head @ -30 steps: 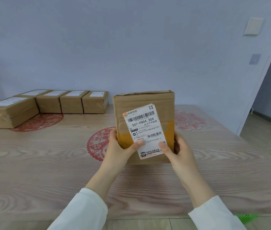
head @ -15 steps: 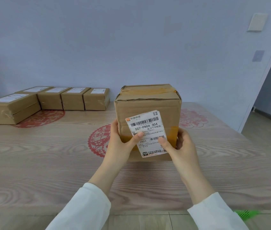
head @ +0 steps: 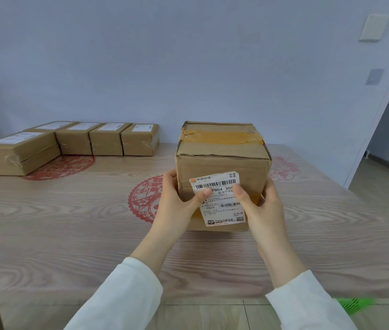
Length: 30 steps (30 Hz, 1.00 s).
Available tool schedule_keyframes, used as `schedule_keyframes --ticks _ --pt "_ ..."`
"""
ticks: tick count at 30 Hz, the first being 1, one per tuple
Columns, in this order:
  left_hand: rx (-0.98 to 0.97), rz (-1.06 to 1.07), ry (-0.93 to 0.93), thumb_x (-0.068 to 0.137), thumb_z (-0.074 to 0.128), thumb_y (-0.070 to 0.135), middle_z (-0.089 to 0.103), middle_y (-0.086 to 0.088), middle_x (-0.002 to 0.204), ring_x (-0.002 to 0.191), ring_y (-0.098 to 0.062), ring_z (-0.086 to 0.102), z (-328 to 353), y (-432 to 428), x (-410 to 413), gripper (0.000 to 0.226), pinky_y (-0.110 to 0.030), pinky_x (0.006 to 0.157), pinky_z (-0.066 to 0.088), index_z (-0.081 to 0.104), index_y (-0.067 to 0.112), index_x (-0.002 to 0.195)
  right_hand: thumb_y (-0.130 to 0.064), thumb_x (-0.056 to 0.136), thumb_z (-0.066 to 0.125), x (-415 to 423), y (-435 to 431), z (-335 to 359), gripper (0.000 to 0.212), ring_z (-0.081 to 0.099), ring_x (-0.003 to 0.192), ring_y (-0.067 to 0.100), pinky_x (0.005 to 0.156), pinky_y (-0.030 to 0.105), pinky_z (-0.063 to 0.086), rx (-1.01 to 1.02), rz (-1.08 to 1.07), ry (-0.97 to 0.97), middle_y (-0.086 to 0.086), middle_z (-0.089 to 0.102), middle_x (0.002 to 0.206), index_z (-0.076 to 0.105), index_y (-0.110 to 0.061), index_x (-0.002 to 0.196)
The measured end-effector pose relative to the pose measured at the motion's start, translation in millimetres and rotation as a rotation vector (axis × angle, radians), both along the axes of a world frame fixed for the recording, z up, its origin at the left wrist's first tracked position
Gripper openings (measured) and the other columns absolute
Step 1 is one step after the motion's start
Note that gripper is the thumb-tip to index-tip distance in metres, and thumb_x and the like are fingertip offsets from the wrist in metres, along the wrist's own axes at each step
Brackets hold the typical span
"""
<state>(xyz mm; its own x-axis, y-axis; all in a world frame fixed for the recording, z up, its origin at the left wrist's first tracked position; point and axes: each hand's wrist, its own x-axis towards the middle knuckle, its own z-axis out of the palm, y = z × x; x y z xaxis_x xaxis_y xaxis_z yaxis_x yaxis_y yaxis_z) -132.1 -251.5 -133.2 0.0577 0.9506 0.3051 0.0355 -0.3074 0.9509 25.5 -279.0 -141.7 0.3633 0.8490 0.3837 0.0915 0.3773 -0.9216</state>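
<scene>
A brown cardboard box sealed with yellowish tape across its top stands on the wooden table in front of me. A white shipping label with barcodes is stuck on its near face. My left hand grips the box's left side, thumb pressed on the label. My right hand grips the right side, its thumb also on the label. Both sleeves are white.
A row of several flat cardboard parcels with labels lies at the table's back left, with a larger one at the far left. Red paper-cut patterns mark the tabletop. A doorway opens at the right; a green object lies on the floor.
The box has come down from its tilted, raised pose so its taped top now shows. Both thumbs have slid higher up the label.
</scene>
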Motion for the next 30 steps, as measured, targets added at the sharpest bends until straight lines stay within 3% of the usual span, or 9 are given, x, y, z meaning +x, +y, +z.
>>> schedule_keyframes --ticks 3,6,8,11,15,19,23,27,30 --pt "0.027 0.016 0.012 0.067 0.077 0.034 0.061 0.010 0.117 0.100 0.004 0.061 1.7 -0.4 -1.4 0.074 -0.016 0.080 0.053 0.038 0.024 0.129 -0.039 0.068 0.073 0.9 0.1 -0.3 0.052 0.066 0.092 0.003 0.075 0.028 0.056 0.005 -0.003 -0.031 -0.011 0.066 0.105 0.051 -0.034 0.115" --pt "0.060 0.003 -0.005 0.073 0.078 0.016 0.065 0.010 0.108 0.096 0.000 0.065 0.6 1.0 -1.0 0.054 -0.026 0.083 0.055 0.043 0.033 0.112 -0.042 0.062 0.071 0.9 -2.4 2.2 0.057 0.065 0.089 -0.004 0.072 0.022 0.055 0.014 0.030 -0.032 -0.014 0.065 0.103 0.050 -0.032 0.115" --pt "0.071 -0.011 -0.001 0.075 0.076 0.010 0.066 0.007 0.107 0.095 -0.002 0.065 -0.2 1.2 0.0 0.054 -0.028 0.080 0.057 0.043 0.027 0.114 -0.036 0.068 0.072 1.2 -3.4 5.0 0.046 0.063 0.086 -0.009 0.069 0.016 0.053 0.022 0.040 -0.036 -0.013 0.064 0.103 0.049 -0.031 0.108" --pt "0.088 -0.033 0.027 0.075 0.077 0.012 0.064 0.006 0.105 0.089 0.005 0.064 2.9 -1.8 2.4 0.061 -0.018 0.066 0.055 0.038 0.015 0.123 -0.022 0.075 0.074 3.1 -2.5 6.2 0.033 0.061 0.075 -0.013 0.063 0.012 0.049 0.032 0.000 -0.026 -0.013 0.063 0.092 0.048 -0.032 0.093" --pt "0.086 -0.066 -0.035 0.069 0.071 0.036 0.063 0.009 0.100 0.085 0.006 0.064 12.4 -5.9 4.2 0.059 -0.016 0.069 0.053 0.041 0.019 0.117 -0.026 0.070 0.076 3.4 -1.6 3.0 0.034 0.063 0.076 -0.008 0.071 0.023 0.052 0.035 -0.031 -0.033 -0.014 0.065 0.089 0.049 -0.032 0.090" --pt "0.052 -0.063 -0.066 0.063 0.061 0.055 0.066 0.008 0.092 0.082 -0.003 0.066 17.9 -8.6 5.5 0.050 -0.019 0.069 0.052 0.045 0.032 0.104 -0.037 0.061 0.073 3.3 -1.7 -0.3 0.039 0.064 0.080 -0.006 0.073 0.023 0.052 0.054 -0.047 -0.038 -0.013 0.065 0.090 0.050 -0.032 0.092" --pt "0.014 -0.073 -0.132 0.075 0.063 0.039 0.068 0.015 0.083 0.074 0.006 0.065 17.5 -9.0 6.4 0.027 -0.009 0.060 0.048 0.046 0.038 0.096 -0.039 0.058 0.074 6.2 -3.2 -0.3 0.043 0.063 0.082 -0.007 0.075 0.020 0.052 0.029 -0.035 -0.074 -0.011 0.065 0.091 0.050 -0.031 0.093" --pt "0.018 -0.095 -0.116 0.083 0.066 0.025 0.068 0.002 0.107 0.089 -0.004 0.067 11.4 -5.3 4.7 0.042 -0.011 0.066 0.050 0.050 0.030 0.121 -0.051 0.059 0.064 5.4 -8.4 1.4 0.045 0.059 0.079 -0.017 0.068 0.005 0.046 -0.020 0.036 -0.008 -0.017 0.062 0.097 0.051 -0.030 0.097" --pt "0.015 -0.089 -0.103 0.087 0.064 0.016 0.065 0.005 0.111 0.091 0.001 0.065 7.8 -2.9 2.8 0.048 -0.008 0.068 0.048 0.045 0.026 0.130 -0.059 0.061 0.058 6.3 -9.8 2.9 0.046 0.059 0.083 -0.018 0.070 0.008 0.046 -0.054 0.055 0.006 -0.020 0.063 0.099 0.053 -0.034 0.099"
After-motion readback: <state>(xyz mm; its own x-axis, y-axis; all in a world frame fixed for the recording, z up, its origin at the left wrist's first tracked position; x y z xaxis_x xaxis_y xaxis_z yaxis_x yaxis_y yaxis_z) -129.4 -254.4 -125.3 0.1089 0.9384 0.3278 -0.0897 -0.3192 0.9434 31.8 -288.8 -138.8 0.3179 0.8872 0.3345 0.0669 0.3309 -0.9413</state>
